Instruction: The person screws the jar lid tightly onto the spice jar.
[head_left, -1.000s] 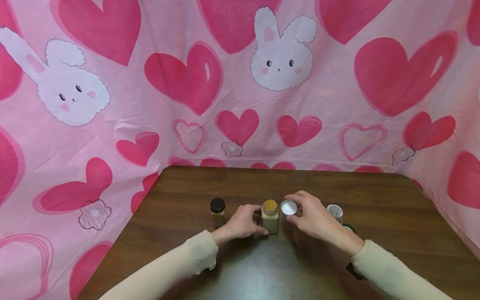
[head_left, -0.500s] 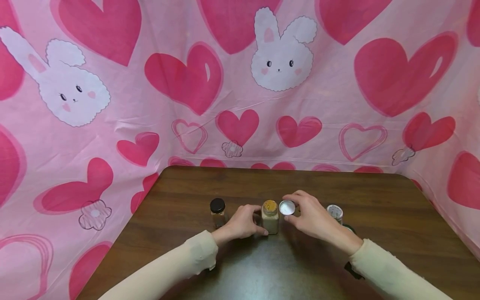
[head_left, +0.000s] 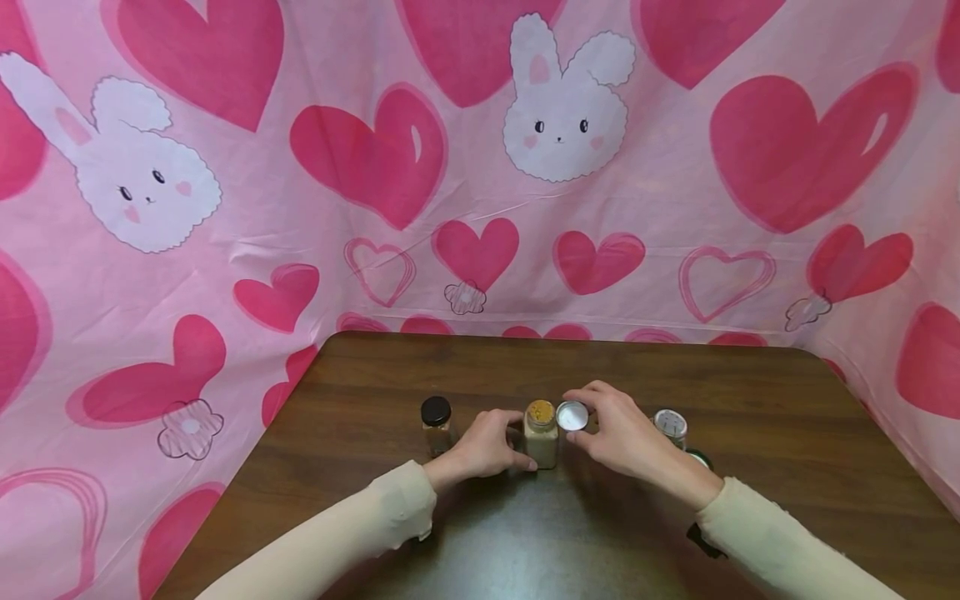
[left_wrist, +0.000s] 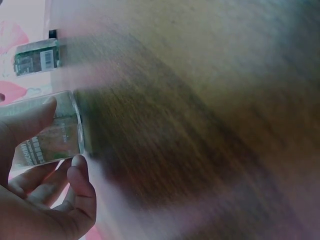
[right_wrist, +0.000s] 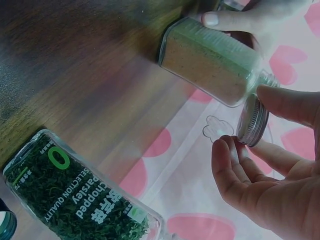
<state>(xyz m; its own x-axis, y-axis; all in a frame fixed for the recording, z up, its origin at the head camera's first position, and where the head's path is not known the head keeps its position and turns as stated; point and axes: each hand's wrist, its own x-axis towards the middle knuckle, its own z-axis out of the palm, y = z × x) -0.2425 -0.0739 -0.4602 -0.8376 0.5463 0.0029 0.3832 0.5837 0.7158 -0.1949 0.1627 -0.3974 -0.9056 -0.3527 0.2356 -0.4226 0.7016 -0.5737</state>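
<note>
An uncapped glass spice jar [head_left: 542,447] stands upright on the table, filled with a yellow-brown powder. My left hand [head_left: 482,447] grips it low from the left, thumb on the near side and fingers behind. Just right of the jar's mouth, my right hand [head_left: 624,432] pinches a silver screw lid [head_left: 573,416] between thumb and fingers. The lid is tilted, its pale inside showing in the head view. In the right wrist view the ridged rim of the lid [right_wrist: 253,120] appears close to the jar's threaded neck [right_wrist: 267,80]; whether they touch I cannot tell.
Left of my left hand stands a black-capped spice jar [head_left: 436,423]. A chopped parsley jar [right_wrist: 82,187] is right of my right hand, with a green-edged lid [head_left: 699,458] beside it. Pink heart-patterned cloth [head_left: 480,183] hangs behind the wooden table [head_left: 487,367].
My right hand has moved the lid slightly left, closer to the mouth of the powder jar. My left hand and the jar stay where they were.
</note>
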